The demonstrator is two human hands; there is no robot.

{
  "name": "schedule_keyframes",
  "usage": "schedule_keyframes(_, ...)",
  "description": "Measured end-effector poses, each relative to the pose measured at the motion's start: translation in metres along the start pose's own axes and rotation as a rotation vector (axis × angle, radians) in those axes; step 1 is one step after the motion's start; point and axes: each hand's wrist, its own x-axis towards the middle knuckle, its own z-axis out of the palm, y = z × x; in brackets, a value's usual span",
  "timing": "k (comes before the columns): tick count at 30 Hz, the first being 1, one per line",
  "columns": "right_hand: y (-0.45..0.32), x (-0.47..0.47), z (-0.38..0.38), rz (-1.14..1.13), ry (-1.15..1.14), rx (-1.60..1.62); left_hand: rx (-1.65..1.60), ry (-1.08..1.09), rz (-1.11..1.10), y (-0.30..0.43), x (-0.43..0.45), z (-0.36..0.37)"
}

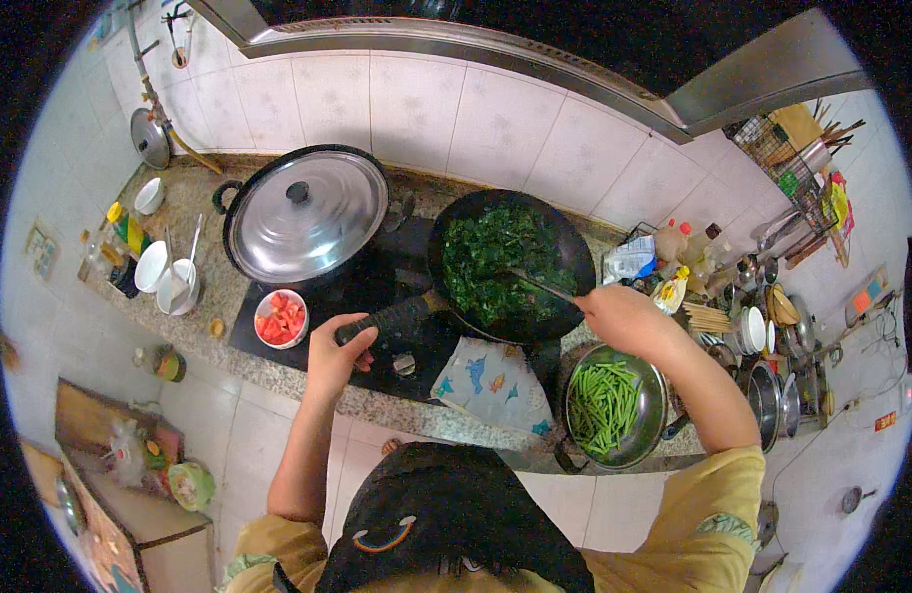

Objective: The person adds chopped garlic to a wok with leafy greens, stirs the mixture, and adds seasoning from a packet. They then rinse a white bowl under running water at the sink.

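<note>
A black wok (567,252) full of chopped dark leafy greens (493,259) sits on the right side of the black gas stove (381,363). My left hand (341,348) grips the end of the wok's long wrapped handle (396,319). In my right hand (622,315) is a metal spatula (541,284), its blade hidden among the greens. Left of the handle, a white bowl (281,342) holds cut red tomato pieces (279,315). Cut green beans (604,404) fill part of a metal pan (652,422) near my right forearm.
A large lidded pan (307,215) covers the stove's left side. A patterned cloth (493,382) lies at the front. White bowls (178,289) and an oil bottle (127,228) stand left; sauce bottles (671,241) and stacked dishes (752,330) crowd the right. Overhead runs the range hood (456,48).
</note>
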Motion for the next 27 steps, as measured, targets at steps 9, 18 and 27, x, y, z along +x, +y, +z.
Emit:
schedule_keyframes(9,-0.012,-0.007,0.008,0.0,-0.026,-0.092,0.008,-0.012,0.035,-0.007,0.004,0.002)
schedule_keyframes(18,0.101,-0.01,-0.063,0.125,0.015,0.284,0.009,0.029,-0.004,0.0,-0.001,0.0)
schedule_keyframes(27,0.2,0.091,0.032,0.307,-0.612,1.299,0.032,-0.012,-0.028,0.009,0.0,0.006)
